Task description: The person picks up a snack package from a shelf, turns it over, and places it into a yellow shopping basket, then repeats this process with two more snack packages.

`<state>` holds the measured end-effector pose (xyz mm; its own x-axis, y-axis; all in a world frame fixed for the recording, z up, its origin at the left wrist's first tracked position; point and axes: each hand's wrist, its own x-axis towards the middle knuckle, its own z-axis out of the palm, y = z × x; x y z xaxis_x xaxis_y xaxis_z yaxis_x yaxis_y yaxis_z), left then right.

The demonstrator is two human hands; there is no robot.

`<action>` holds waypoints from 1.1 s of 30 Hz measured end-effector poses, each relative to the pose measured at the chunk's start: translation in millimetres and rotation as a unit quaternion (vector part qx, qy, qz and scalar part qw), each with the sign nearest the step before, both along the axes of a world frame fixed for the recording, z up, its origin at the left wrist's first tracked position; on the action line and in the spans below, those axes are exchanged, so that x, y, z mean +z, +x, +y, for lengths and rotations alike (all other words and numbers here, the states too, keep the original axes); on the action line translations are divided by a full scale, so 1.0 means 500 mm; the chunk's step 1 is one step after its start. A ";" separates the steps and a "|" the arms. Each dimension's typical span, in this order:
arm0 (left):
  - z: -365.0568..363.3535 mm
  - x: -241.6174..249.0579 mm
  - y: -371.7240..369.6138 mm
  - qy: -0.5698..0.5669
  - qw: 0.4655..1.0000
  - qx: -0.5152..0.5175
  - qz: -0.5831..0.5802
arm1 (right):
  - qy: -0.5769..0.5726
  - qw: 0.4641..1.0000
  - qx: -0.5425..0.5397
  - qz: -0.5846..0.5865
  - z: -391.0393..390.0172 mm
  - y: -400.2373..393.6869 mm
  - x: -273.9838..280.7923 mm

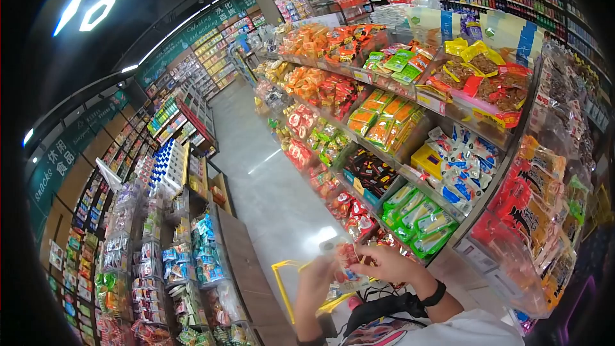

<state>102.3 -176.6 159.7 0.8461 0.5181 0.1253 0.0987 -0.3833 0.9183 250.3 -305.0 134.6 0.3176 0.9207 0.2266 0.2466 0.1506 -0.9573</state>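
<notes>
Low in the head view, a small clear packet with red contents is held between both hands in front of my body. My left hand is closed on its left side. From the right, my right hand pinches the same packet, its fingers bent over the edge. A black band circles my right wrist. Just beyond my right hand stands the shelf with green packets. The packet's print is too small to read.
A tiered shelf of bagged snacks rises at my right, with hanging red and orange bags at its end. Another snack rack lines the left side. A grey aisle floor runs between them. A yellow frame sits below my hands.
</notes>
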 end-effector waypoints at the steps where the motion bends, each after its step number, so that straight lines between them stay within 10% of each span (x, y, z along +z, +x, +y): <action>1: -0.004 0.001 0.001 0.018 1.000 0.003 0.009 | -0.008 0.999 0.016 -0.031 -0.006 0.000 -0.001; 33: -0.058 -0.026 0.008 -0.080 0.995 0.008 -0.062 | -0.158 0.986 0.010 -0.046 -0.085 0.015 -0.007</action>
